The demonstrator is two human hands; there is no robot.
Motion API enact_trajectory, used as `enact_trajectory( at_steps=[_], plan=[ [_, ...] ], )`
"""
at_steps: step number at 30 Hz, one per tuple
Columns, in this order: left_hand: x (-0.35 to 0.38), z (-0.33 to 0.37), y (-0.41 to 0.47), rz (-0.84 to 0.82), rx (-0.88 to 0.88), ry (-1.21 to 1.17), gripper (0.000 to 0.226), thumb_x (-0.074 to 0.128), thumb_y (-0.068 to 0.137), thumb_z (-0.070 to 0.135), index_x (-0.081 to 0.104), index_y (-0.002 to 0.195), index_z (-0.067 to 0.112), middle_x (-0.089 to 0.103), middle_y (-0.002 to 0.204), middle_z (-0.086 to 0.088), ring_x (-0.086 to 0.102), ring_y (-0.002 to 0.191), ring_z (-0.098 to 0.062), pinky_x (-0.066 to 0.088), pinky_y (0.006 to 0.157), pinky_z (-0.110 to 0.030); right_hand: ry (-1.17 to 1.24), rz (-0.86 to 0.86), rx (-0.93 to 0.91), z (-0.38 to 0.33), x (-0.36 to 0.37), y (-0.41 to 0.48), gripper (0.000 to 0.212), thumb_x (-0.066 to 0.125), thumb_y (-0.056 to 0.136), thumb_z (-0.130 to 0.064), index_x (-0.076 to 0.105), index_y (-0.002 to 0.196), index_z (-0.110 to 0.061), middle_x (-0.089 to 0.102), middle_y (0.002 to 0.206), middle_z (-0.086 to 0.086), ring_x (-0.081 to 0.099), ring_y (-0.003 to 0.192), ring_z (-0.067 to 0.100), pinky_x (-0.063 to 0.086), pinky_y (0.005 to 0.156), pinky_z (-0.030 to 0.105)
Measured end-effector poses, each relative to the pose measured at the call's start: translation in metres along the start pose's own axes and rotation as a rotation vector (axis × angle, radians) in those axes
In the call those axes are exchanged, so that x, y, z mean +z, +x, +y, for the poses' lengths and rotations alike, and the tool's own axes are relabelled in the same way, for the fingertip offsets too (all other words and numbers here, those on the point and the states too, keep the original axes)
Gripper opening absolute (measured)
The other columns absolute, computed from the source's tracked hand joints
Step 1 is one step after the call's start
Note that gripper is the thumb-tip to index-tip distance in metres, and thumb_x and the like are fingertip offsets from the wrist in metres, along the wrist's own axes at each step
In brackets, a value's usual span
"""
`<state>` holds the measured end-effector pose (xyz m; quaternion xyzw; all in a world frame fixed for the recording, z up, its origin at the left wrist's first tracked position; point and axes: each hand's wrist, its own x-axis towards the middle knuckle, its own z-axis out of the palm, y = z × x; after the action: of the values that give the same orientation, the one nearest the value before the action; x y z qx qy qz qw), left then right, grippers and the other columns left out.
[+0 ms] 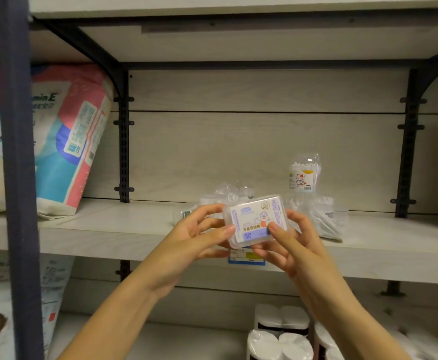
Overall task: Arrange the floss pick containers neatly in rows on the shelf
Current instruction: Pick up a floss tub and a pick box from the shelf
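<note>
Both hands are holding one floss pick container point(256, 222) up in front of the shelf point(114, 229).

The flat, clear rectangular box is facing the camera with its printed label, its long axis running roughly left to right and tilting up toward the right. The left hand point(199, 236) is gripping its left end, thumb on the front and fingers curling behind; the right hand point(288, 245) is pinching its lower right corner, thumb on the label. Both forearms are reaching up from below. Behind the hands, more clear containers point(228, 196) are sitting on the shelf, with a cotton swab jar point(304, 174) standing beyond the right hand and a price tag point(246, 257) just under the box.
</note>
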<state>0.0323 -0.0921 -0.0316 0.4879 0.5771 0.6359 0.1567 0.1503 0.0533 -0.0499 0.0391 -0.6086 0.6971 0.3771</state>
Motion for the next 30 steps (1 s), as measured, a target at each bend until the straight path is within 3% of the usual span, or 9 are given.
enact_trajectory(
  at_steps=[6, 12, 14, 16, 18, 20, 23, 27, 30],
  plan=[
    [0.004, -0.012, 0.000, 0.119, 0.064, -0.080, 0.040, 0.064, 0.071, 0.022, 0.060, 0.111, 0.019, 0.074, 0.097, 0.002, 0.071, 0.082, -0.012, 0.059, 0.070, -0.026, 0.021, 0.033, 0.037, 0.010, -0.002, -0.005, 0.030, 0.056, 0.083, -0.017, 0.048, 0.112, -0.014, 0.071, 0.102, 0.012, 0.071, 0.085, 0.027, 0.059, 0.071, 0.029],
    [0.003, -0.020, -0.003, 0.091, 0.076, 0.038, 0.040, 0.065, 0.072, 0.028, 0.060, 0.111, 0.021, 0.073, 0.101, -0.001, 0.069, 0.091, -0.012, 0.055, 0.072, -0.023, -0.177, -0.024, 0.016, 0.010, -0.009, -0.009, 0.038, 0.057, 0.081, -0.023, 0.050, 0.118, -0.020, 0.071, 0.106, 0.005, 0.071, 0.088, 0.022, 0.058, 0.072, 0.027],
    [0.002, -0.020, -0.005, 0.124, 0.110, 0.149, 0.035, 0.063, 0.073, 0.035, 0.064, 0.106, 0.023, 0.072, 0.100, 0.002, 0.065, 0.093, -0.004, 0.051, 0.077, -0.017, -0.229, -0.066, 0.020, 0.012, -0.014, -0.012, 0.036, 0.057, 0.082, -0.024, 0.054, 0.117, -0.019, 0.069, 0.110, 0.004, 0.070, 0.092, 0.021, 0.057, 0.073, 0.025],
    [-0.007, -0.018, 0.001, 0.266, 0.183, 0.345, 0.024, 0.059, 0.079, 0.038, 0.065, 0.100, 0.027, 0.068, 0.097, 0.012, 0.059, 0.092, 0.005, 0.046, 0.077, -0.009, -0.235, -0.082, 0.027, 0.014, -0.019, -0.015, 0.037, 0.062, 0.079, -0.030, 0.058, 0.114, -0.018, 0.069, 0.109, 0.002, 0.070, 0.093, 0.019, 0.056, 0.073, 0.024],
    [-0.021, -0.013, 0.018, 0.410, 0.258, 0.511, 0.018, 0.057, 0.085, 0.035, 0.062, 0.101, 0.029, 0.061, 0.100, 0.019, 0.056, 0.094, 0.004, 0.043, 0.080, -0.012, -0.230, -0.074, 0.025, 0.016, -0.022, -0.017, 0.054, 0.074, 0.066, -0.049, 0.061, 0.109, -0.018, 0.070, 0.107, 0.002, 0.070, 0.093, 0.020, 0.056, 0.072, 0.023],
    [-0.034, -0.010, 0.042, 0.454, 0.263, 0.676, 0.028, 0.058, 0.086, 0.036, 0.059, 0.113, 0.025, 0.058, 0.112, 0.015, 0.051, 0.103, -0.002, 0.040, 0.089, -0.021, -0.243, -0.054, 0.028, 0.017, -0.024, -0.016, 0.074, 0.079, 0.048, -0.060, 0.062, 0.107, -0.018, 0.070, 0.105, 0.002, 0.071, 0.093, 0.021, 0.056, 0.071, 0.023],
    [-0.044, -0.013, 0.077, 0.359, 0.116, 0.915, 0.057, 0.061, 0.082, 0.047, 0.048, 0.131, 0.020, 0.050, 0.134, 0.005, 0.044, 0.123, -0.014, 0.036, 0.098, -0.029, -0.239, -0.028, 0.032, 0.018, -0.025, -0.015, 0.085, 0.080, 0.042, -0.062, 0.060, 0.109, -0.015, 0.071, 0.105, 0.002, 0.071, 0.091, 0.021, 0.056, 0.069, 0.022],
    [-0.048, -0.021, 0.102, 0.248, -0.037, 0.996, 0.077, 0.063, 0.072, 0.062, 0.047, 0.133, 0.017, 0.051, 0.136, -0.001, 0.047, 0.123, -0.020, 0.042, 0.100, -0.038, -0.264, -0.020, 0.029, 0.016, -0.026, -0.016, 0.086, 0.079, 0.041, -0.065, 0.060, 0.109, -0.016, 0.071, 0.105, 0.000, 0.071, 0.092, 0.021, 0.056, 0.070, 0.023],
    [-0.045, -0.020, 0.106, 0.209, -0.036, 1.014, 0.076, 0.067, 0.070, 0.059, 0.050, 0.131, 0.016, 0.053, 0.136, -0.002, 0.050, 0.121, -0.021, 0.043, 0.099, -0.035, -0.281, -0.014, 0.031, 0.015, -0.028, -0.017, 0.085, 0.078, 0.041, -0.066, 0.060, 0.109, -0.018, 0.071, 0.106, 0.000, 0.071, 0.092, 0.020, 0.056, 0.070, 0.022]
  ],
)
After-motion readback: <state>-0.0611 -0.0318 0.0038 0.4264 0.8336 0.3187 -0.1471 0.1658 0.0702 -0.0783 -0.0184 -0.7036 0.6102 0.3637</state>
